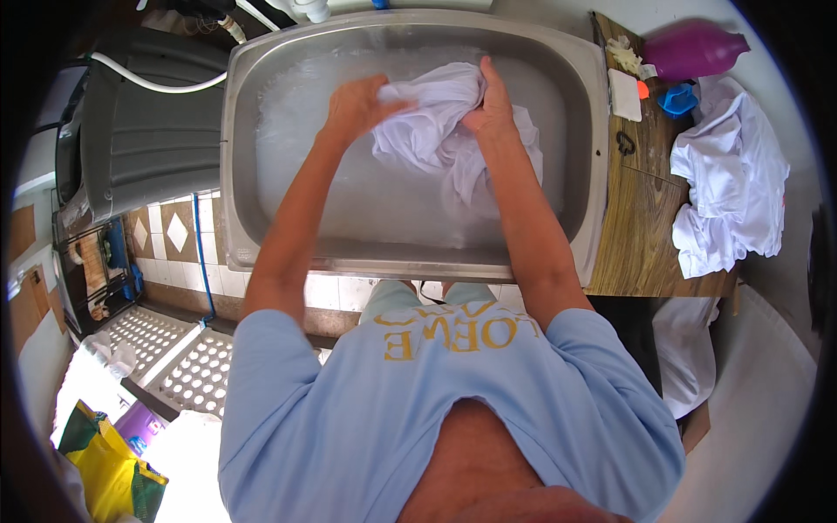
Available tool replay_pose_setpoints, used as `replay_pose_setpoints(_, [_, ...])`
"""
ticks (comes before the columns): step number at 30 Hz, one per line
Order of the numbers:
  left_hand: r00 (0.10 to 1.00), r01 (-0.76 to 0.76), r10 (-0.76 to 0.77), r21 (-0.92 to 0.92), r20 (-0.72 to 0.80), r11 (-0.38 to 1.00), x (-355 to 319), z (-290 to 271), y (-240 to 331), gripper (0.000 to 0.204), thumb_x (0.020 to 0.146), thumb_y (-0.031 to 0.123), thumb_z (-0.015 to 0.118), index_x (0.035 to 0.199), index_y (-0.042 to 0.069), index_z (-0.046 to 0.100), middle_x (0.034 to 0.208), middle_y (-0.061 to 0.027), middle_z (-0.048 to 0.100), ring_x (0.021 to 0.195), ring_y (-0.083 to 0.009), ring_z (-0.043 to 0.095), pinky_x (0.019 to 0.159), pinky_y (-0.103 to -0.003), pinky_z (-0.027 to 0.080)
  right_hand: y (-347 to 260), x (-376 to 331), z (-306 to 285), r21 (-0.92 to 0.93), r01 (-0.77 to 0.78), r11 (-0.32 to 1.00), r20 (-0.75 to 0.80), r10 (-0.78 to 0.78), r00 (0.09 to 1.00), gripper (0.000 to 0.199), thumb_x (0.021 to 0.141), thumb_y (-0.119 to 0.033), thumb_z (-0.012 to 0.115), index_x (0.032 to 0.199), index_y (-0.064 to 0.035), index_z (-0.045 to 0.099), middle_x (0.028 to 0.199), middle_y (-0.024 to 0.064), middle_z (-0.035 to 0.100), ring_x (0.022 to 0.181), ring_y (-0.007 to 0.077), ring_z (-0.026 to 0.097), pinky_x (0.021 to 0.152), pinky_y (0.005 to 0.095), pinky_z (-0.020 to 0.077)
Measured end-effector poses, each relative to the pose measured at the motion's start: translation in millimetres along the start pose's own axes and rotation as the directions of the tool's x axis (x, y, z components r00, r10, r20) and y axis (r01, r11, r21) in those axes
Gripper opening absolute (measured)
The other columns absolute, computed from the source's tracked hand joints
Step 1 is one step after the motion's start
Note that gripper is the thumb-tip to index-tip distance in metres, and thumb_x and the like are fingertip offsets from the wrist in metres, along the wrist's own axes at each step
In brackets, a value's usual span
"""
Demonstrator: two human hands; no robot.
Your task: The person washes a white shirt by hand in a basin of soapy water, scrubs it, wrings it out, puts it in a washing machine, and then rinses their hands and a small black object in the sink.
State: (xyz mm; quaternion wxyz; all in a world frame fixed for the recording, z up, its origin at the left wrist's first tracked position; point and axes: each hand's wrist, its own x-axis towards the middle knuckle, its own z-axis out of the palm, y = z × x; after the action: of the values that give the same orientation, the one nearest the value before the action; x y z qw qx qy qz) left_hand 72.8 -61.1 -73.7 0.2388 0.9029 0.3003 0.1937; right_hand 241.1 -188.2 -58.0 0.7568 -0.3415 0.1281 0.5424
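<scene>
1 white cloth (429, 113) between left hand (356, 108) and right hand (493, 106)

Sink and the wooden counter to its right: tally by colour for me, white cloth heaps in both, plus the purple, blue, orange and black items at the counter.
White: 2, a wet-looking cloth heap in the sink and a cloth pile on the counter
Purple: 1, rounded item
Blue: 1, small item
Orange: 1, small piece
Black: 1, heart-shaped item
Total: 6
</scene>
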Motion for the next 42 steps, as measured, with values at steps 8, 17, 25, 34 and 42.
replay_pose_setpoints(8, [0.973,0.176,-0.199,-0.94,0.12,0.292,-2.1,8.5,58.0,0.013,0.076,0.019,0.074,0.083,0.011,0.067,0.088,-0.0082,0.069,0.072,-0.0178,0.061,0.065,-0.032,0.047,38.6,42.4,-22.2,0.005,-0.153,0.988,-0.035,0.153,0.988,0.045,0.091,-0.042,0.055,0.114,-0.0034,0.054,0.11,0.0108,0.061,0.111,0.027,0.054,0.096,0.0427,0.0444])
replay_pose_setpoints(17, [0.948,0.135,-0.23,-0.376,-0.22,0.917,10.0,58.1,72.2,0.012,0.069,0.022,0.07,0.069,0.011,0.065,0.068,-0.0099,0.064,0.068,-0.027,0.063,0.064,-0.039,0.049,72.0,31.2,-21.1,0.006,0.118,0.993,0.01,-0.118,0.993,0.025,0.088,-0.029,0.058,0.102,-0.0073,0.058,0.095,0.0048,0.06,0.09,0.0201,0.058,0.083,0.0326,0.048])
replay_pose_setpoints(25, [0.942,-0.064,-0.034,-0.277,-0.335,0.959,25.1,70.1,48.9,0.018,0.077,0.017,0.067,0.067,0.003,0.064,0.068,-0.0133,0.064,0.06,-0.0233,0.059,0.06,-0.033,0.046,64.7,30.8,-67.0,0.105,0.089,0.991,0.408,-0.124,0.904,0.033,0.088,-0.033,0.058,0.108,-0.007,0.056,0.101,0.0043,0.059,0.098,0.0161,0.055,0.085,0.0339,0.0466])
replay_pose_setpoints(34, [0.929,0.008,-0.034,-0.072,-0.368,0.997,-8.7,12.7,-9.5,0.04,0.077,0.036,0.072,0.063,0.0,0.061,0.066,-0.0141,0.058,0.06,-0.0316,0.056,0.057,-0.038,0.046,21.2,28.2,-12.3,-0.909,0.333,0.252,0.182,-0.477,0.86,0.038,0.08,-0.034,0.067,0.097,0.0,0.06,0.093,0.0158,0.066,0.084,0.0279,0.064,0.075,0.0385,0.0499])
replay_pose_setpoints(42, [0.965,-0.001,0.062,0.231,-0.256,0.973,-34.6,35.3,-19.4,0.032,0.077,0.034,0.071,0.076,0.003,0.063,0.085,-0.0142,0.057,0.08,-0.0342,0.055,0.068,-0.042,0.045,36.7,42.5,-15.6,-0.802,0.208,-0.56,0.453,-0.342,0.823,0.033,0.078,-0.028,0.064,0.095,0.0002,0.059,0.092,0.0259,0.063,0.091,0.0414,0.06,0.08,0.045,0.0481])
